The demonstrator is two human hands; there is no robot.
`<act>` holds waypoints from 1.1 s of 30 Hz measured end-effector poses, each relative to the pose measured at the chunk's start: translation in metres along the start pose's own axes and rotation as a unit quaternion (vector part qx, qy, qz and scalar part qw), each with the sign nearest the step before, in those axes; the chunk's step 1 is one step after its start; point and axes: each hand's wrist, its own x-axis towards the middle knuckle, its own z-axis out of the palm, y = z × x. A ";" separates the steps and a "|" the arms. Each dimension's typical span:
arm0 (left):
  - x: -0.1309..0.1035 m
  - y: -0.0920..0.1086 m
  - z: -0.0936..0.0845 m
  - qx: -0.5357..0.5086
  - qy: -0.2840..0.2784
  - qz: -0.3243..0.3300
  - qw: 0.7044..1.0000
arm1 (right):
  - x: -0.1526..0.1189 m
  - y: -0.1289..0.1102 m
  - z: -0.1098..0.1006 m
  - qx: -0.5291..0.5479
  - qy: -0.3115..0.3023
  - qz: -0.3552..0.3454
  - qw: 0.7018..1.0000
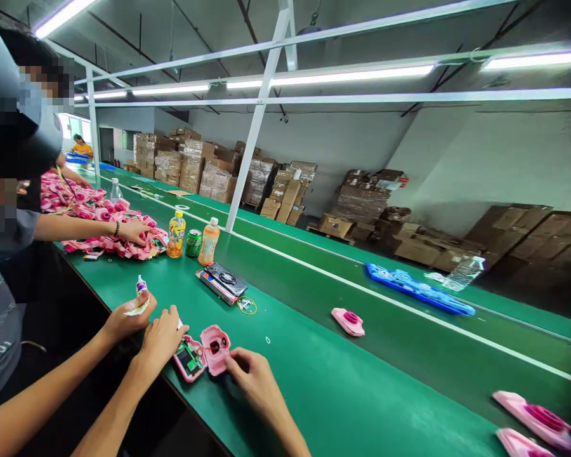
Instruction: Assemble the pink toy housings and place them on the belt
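A pink toy camera case [189, 359] lies opened at the table's front edge, a green circuit board and dark screen or panel in this half. Its other pink half [216, 350], with dark round parts inside, tilts up beside it. My right hand [254, 374] pinches that half's lower right edge between thumb and fingers. Over the board half, my left hand [160, 339] is closed around something small and white, mostly hidden by the fingers. Just left of it, another person's hand [128, 312] grips a small white tube [141, 285] and a pale scrap.
Pink shells are heaped [99, 216] at left, where a co-worker's hand [136, 231] reaches in. Two bottles [176, 235], a green can [193, 243] and a black box [224, 279] stand beyond. Pink cases [348, 322] and a blue tray [419, 290] lie right.
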 end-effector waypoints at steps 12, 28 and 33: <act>-0.054 0.061 0.040 -0.448 -0.100 0.061 0.886 | -0.085 -0.021 -0.058 -0.104 0.193 0.052 0.974; -0.051 0.060 0.059 -0.726 -0.163 -0.044 0.666 | -0.027 -0.033 0.025 -0.106 0.183 -0.101 0.972; -0.051 0.062 0.066 -0.714 -0.157 -0.047 0.681 | -0.017 -0.035 0.032 -0.071 0.205 -0.084 0.973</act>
